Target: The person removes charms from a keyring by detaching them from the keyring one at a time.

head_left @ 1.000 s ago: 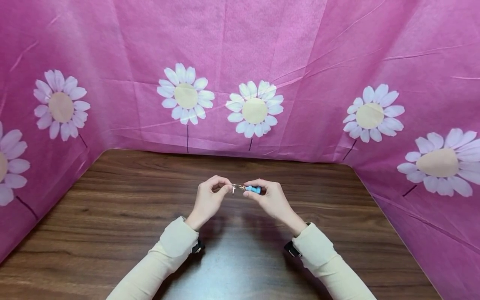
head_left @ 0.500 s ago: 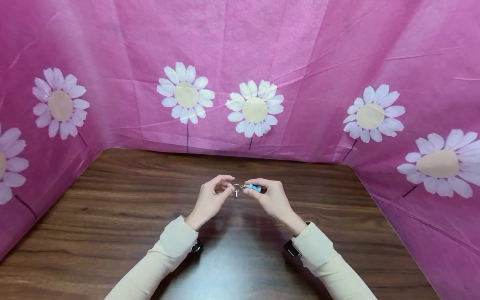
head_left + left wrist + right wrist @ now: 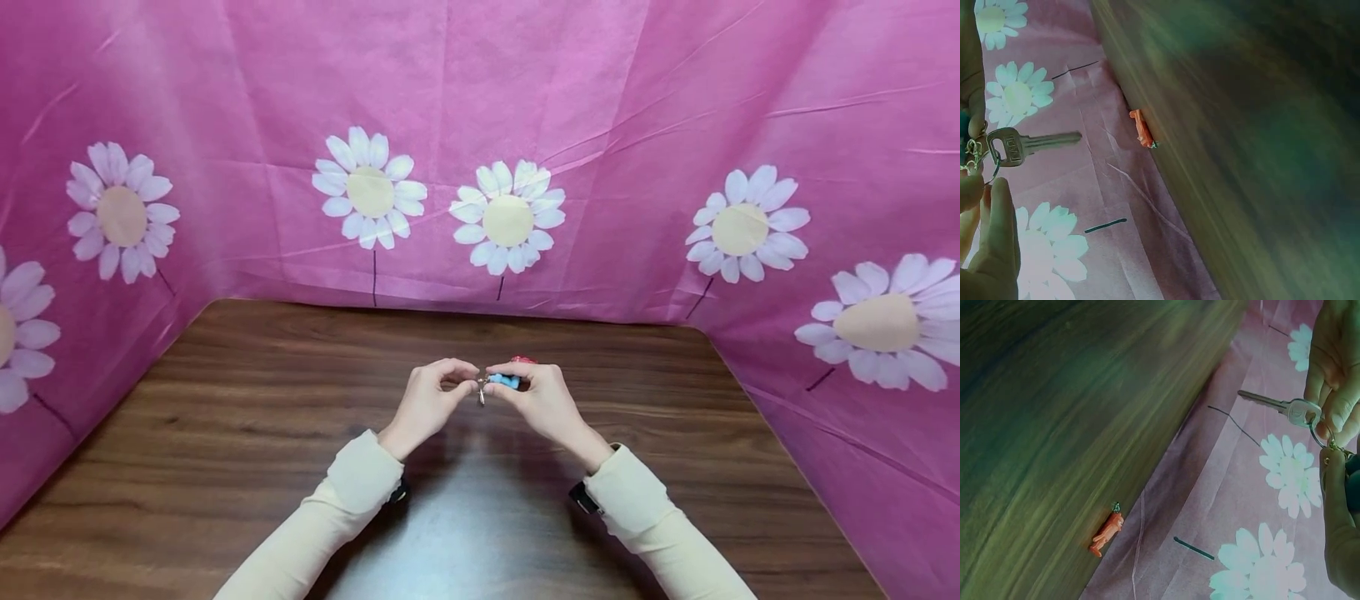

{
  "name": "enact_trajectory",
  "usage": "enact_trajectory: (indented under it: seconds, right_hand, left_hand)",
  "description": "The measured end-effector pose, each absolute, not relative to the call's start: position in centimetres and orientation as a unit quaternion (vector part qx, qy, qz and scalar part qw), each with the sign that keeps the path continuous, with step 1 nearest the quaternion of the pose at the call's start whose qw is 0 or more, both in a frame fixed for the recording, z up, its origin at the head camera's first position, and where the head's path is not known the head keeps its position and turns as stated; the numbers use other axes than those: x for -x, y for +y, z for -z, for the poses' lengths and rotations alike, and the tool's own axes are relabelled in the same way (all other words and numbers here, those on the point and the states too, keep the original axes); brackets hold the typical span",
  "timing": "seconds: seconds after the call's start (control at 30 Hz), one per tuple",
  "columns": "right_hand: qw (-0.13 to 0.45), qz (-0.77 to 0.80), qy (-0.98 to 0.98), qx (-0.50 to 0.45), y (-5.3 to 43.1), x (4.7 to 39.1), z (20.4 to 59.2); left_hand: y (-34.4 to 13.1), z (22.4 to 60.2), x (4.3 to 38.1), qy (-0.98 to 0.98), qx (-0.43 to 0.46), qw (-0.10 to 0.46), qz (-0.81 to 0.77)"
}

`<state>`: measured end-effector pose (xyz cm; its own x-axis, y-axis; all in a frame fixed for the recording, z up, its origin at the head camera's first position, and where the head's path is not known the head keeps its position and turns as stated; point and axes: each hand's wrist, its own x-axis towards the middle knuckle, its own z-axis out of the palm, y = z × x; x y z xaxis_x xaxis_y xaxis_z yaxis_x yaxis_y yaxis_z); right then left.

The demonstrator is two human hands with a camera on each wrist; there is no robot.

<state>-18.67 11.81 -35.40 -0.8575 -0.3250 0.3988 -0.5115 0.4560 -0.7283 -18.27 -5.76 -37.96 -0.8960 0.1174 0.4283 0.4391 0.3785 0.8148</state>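
Over the table, my left hand (image 3: 429, 402) and right hand (image 3: 543, 402) meet almost fingertip to fingertip. My left thumb and fingers pinch a metal key ring (image 3: 1317, 435), from which a silver key (image 3: 1015, 147) hangs with its blade pointing down. Between the thumb and fingers of my right hand is a small light-blue keychain figure (image 3: 504, 381), partly covered by them. A gold clasp (image 3: 974, 149) links the figure to the ring. In the wrist views the blue figure is mostly cut off at the frame edge.
A small orange-red figure charm (image 3: 1107, 534) lies on the wooden table (image 3: 247, 433) near its far edge, mostly hidden behind my right hand in the head view. A pink cloth (image 3: 630, 100) printed with white daisies walls the back and sides.
My left hand has shifted right, closer to the right hand, and the ring and key have come along and turned. The orange-red figure now shows past my right hand, which has barely moved.
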Motion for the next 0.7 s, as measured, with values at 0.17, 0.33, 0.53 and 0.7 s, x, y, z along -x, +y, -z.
enact_trajectory:
  seconds: [0.17, 0.33, 0.53, 0.7]
  right_hand:
    - [0.104, -0.459, -0.847, -0.248, 11.96, 18.51, 35.46]
    - [0.108, -0.458, -0.847, -0.246, 12.14, 18.39, 35.52]
    - [0.112, -0.445, -0.854, -0.245, 12.23, 18.26, 35.46]
    - [0.127, -0.442, -0.849, -0.260, 12.03, 18.33, 35.32]
  left_hand:
    - [-5.73, 38.03, 18.27, -0.819, 0.188, 0.152, 0.520]
    - [-5.86, 37.91, 18.08, -0.820, 0.192, 0.177, 0.510]
    - [-6.01, 37.69, 17.94, -0.801, 0.202, 0.214, 0.521]
    - [-6.10, 37.79, 17.93, -0.779, 0.206, 0.235, 0.543]
